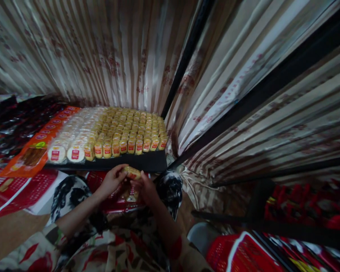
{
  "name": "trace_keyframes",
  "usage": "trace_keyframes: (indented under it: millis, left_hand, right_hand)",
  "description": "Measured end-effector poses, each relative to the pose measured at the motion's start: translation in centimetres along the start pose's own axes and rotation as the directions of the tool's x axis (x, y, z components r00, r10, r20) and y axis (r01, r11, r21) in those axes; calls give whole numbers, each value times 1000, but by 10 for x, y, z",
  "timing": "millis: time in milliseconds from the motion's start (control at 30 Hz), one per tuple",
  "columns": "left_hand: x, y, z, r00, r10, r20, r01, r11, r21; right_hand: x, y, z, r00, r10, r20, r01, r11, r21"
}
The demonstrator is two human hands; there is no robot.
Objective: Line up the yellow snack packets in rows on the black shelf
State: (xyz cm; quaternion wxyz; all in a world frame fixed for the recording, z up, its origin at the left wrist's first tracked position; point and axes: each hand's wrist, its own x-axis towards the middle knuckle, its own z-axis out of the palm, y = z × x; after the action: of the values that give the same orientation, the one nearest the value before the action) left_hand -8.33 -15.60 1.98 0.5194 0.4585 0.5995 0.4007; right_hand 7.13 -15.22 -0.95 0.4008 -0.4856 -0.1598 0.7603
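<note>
Between my two hands is a small yellow wrapped snack cake [132, 173] with a red label, held level above my lap. My left hand [115, 180] pinches its left end. The fingers of my right hand [145, 186] close on its right end. Below, a red bag [124, 206] lies between my knees, and more wrapped pieces show in its opening, partly hidden by my hands. Just ahead, rows of the same yellow cakes [130, 130] stand on a black shelf [141, 162].
White round wrapped packs [76, 153] sit left of the cakes, beside an orange packet [31, 155] and dark shiny packets [14, 124]. A striped curtain [116, 49] hangs behind. A dark pole [229, 109] slants across the right. Red bags [238, 253] lie at lower right.
</note>
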Motion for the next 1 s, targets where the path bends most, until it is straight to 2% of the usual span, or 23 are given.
trace_keyframes:
  millis: [100, 200, 367, 533, 700, 767, 833, 900, 933, 1000]
  left_hand:
    - [6, 8, 3, 1000, -22, 12, 22, 1000, -12]
    - [12, 10, 6, 1000, -11, 26, 11, 1000, -5]
    - [20, 14, 12, 992, 128, 20, -130, 984, 124]
    - [27, 21, 23, 989, 90, 115, -96, 994, 46]
    - [38, 29, 30, 983, 179, 34, -182, 966, 181]
    - [45, 33, 32, 974, 226, 21, -223, 934, 279]
    - [52, 38, 36, 962, 273, 22, -261, 890, 375]
    - [60, 42, 42, 951, 308, 22, -286, 849, 444]
    - [64, 45, 47, 946, 323, 23, -296, 836, 463]
    - [72, 49, 58, 934, 355, 37, -327, 811, 486]
  right_hand:
    - [-1, 0, -5, 985, -172, 23, 172, 985, 5]
    - [-3, -1, -9, 963, -262, 64, 263, 965, -10]
    - [1, -4, -11, 952, -304, 45, 304, 952, -12]
    - [9, -11, -10, 947, -319, 27, 318, 947, 32]
    - [15, -14, -16, 916, -392, -91, 380, 917, -121]
    - [15, -13, -19, 849, -501, -169, 445, 850, -284]
    - [13, -12, -22, 727, -663, -179, 524, 703, -481]
    - [9, -13, -22, 597, -797, -95, 583, 512, -630]
    - [7, -14, -21, 553, -832, -33, 605, 429, -671]
    - [4, -18, -19, 508, -859, 69, 629, 316, -710]
